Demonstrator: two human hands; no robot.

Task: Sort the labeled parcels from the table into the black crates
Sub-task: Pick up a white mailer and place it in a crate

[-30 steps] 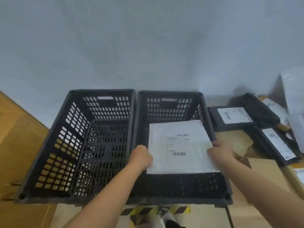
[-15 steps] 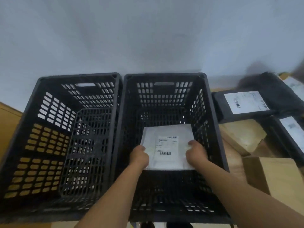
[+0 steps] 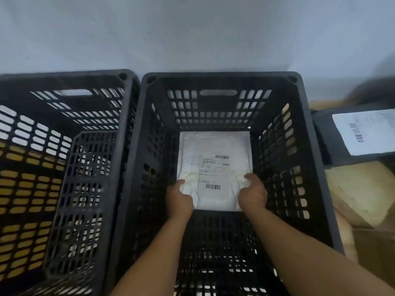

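Two black slotted crates stand side by side against a pale wall. Both my arms reach down into the right crate (image 3: pixel 220 76). A white labelled parcel (image 3: pixel 213 150) with two barcodes lies flat on its floor, pushed to the far end. My left hand (image 3: pixel 179 199) grips the parcel's near left corner, and my right hand (image 3: pixel 253 193) grips its near right corner. The left crate (image 3: pixel 126 124) has nothing visible inside it.
A black parcel (image 3: pixel 324 133) with a white barcode label lies on the table just right of the right crate. Brown cardboard boxes (image 3: pixel 361 189) sit in front of it. Wooden flooring shows through the left crate's slots.
Both hands have carried the white parcel from above the right crate's rim down to its floor and toward the far end. My view has moved closer over the crate.
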